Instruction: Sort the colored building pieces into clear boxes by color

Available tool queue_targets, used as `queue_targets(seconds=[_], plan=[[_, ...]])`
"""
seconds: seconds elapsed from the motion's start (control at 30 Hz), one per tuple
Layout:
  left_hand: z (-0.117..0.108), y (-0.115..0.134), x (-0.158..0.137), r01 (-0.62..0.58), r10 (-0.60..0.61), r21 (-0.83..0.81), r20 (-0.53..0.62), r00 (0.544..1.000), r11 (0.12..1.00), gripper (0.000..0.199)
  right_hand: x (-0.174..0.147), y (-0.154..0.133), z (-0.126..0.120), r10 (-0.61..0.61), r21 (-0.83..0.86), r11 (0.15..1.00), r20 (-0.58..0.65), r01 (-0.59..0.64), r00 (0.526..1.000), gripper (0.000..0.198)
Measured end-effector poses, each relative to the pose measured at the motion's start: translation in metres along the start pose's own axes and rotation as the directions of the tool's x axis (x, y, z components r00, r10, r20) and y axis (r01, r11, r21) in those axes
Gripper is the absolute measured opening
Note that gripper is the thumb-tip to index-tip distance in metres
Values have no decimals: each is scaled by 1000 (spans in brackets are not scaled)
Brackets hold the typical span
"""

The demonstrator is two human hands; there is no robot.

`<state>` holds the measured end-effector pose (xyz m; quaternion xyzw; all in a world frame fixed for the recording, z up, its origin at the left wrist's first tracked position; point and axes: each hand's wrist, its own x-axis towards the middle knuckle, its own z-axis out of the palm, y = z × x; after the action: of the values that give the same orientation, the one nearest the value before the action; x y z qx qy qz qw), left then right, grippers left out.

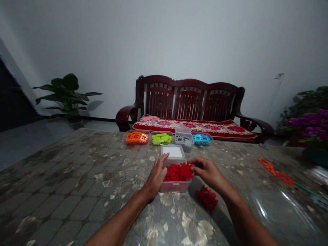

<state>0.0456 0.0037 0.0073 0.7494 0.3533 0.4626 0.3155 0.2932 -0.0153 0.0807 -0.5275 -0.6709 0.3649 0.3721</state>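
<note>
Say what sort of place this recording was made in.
Probably a living room in a home: a carved wooden bench with a red floral cover stands by a plain wall, and a leafy potted plant sits off to the left.

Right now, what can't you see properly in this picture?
All in the head view:
Floor of the near box: hidden under red pieces.
Its left wall: partly behind the left hand.
Whether the right hand grips a piece: blurred, too small.
Purple flowers: cut off by the right edge.
Wall socket: details too small.
</note>
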Motion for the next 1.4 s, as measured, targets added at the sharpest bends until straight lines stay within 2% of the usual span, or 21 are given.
queue_targets(seconds=[0.1, 0.2, 0.33, 0.4, 0.47, 0.53, 0.6, 0.67, 0.77, 0.9, 0.97, 1.07, 1.13, 1.23, 1.33, 1.4], plan=[[0, -1, 0, 0, 0, 8, -3, 1000, 1000, 53, 1, -4, 6, -6, 86, 996, -30, 8, 1000, 24], [0, -1, 1, -1, 1, 13, -6, 1000, 1000, 53, 0, -8, 14, -37, 62, 997, -28, 39, 999, 21], [-1, 1, 1, -5, 5, 24, -3, 1000, 1000, 54, -3, -13, 18, -117, -90, 989, 37, 120, 992, 23], [-1, 2, 1, -5, 5, 27, -4, 1000, 1000, 53, -3, -14, 13, -146, -201, 969, -4, 142, 989, 25], [-1, 1, 0, -3, 3, 26, -1, 1000, 1000, 53, -2, -12, 2, -149, -308, 945, -94, 113, 984, 26], [0, 0, 0, -1, 1, 22, 3, 1000, 1000, 53, -1, -7, -12, -91, -366, 929, -106, 46, 990, 25], [0, -2, 0, -3, 3, 17, 4, 1000, 1000, 53, -3, 0, -26, 8, -393, 919, -5, -9, 1000, 24], [1, -4, 0, -1, 1, 10, -1, 1000, 1000, 53, -7, 6, -37, 93, -429, 903, 120, -33, 988, 29], [1, -5, 0, 4, -4, -1, -4, 1000, 1000, 52, -18, 9, -44, 213, -533, 844, 238, -56, 948, 49], [1, -6, 1, 0, 0, -6, -5, 1000, 1000, 53, -30, 2, -35, 327, -652, 758, 351, -22, 877, 65], [2, -7, 1, -1, 1, -2, -3, 1000, 1000, 53, -33, -1, -26, 318, -688, 726, 367, 24, 874, 62], [2, -7, 1, 1, -1, 9, -2, 1000, 1000, 52, -34, 4, -15, 276, -709, 702, 352, 63, 894, 38], [1, -7, 0, 1, -1, 8, 0, 1000, 1000, 52, -32, 13, -11, 268, -685, 727, 340, 42, 902, 25], [1, -6, 0, -1, 1, 4, 4, 1000, 1000, 53, -25, 30, -11, 238, -538, 841, 286, -50, 928, 22], [1, -5, 0, -1, 1, -5, 4, 1000, 1000, 53, -17, 43, -19, 202, -219, 961, 142, -168, 969, 18], [1, -5, 1, -3, 3, -8, 2, 1000, 1000, 53, -12, 44, -26, 226, -5, 974, 69, -227, 972, 19]])
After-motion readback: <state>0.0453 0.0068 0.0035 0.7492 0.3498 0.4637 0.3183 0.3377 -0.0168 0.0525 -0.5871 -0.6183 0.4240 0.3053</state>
